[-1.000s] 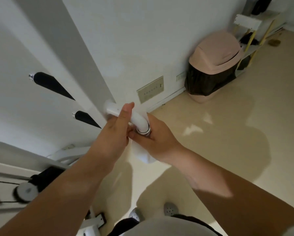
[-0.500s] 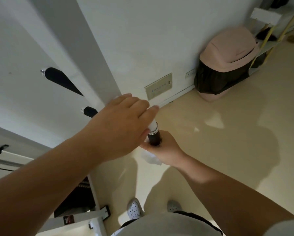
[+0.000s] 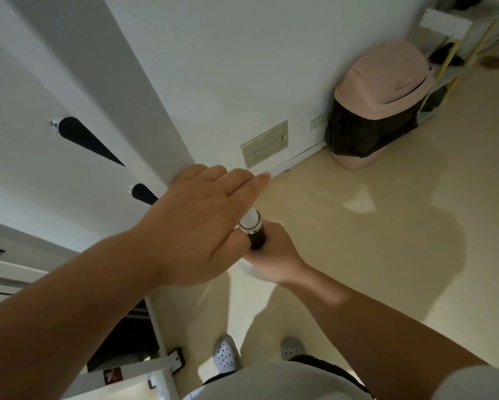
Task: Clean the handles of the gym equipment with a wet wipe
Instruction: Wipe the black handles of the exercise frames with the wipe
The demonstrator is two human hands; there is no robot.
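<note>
1. Handle (image 3: 255, 236), near centre toward 5 o'clock: a stiff, fixed bar whose black grip is likely non-slip. Best held round the grip, below the chrome ring.
2. Right hand (image 3: 274, 261) wraps that grip. A soft white wipe (image 3: 249, 269) seems tucked under its palm.
3. Left hand (image 3: 202, 223) lies flat over the bar, fingers straight.
4. Bin (image 3: 381, 108) at 2 o'clock: lid closed, contents hidden.

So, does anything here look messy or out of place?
Only the pink bin by the wall: its black liner hangs far down the outside, covering most of the body. Nothing looks spilled or broken.
</note>
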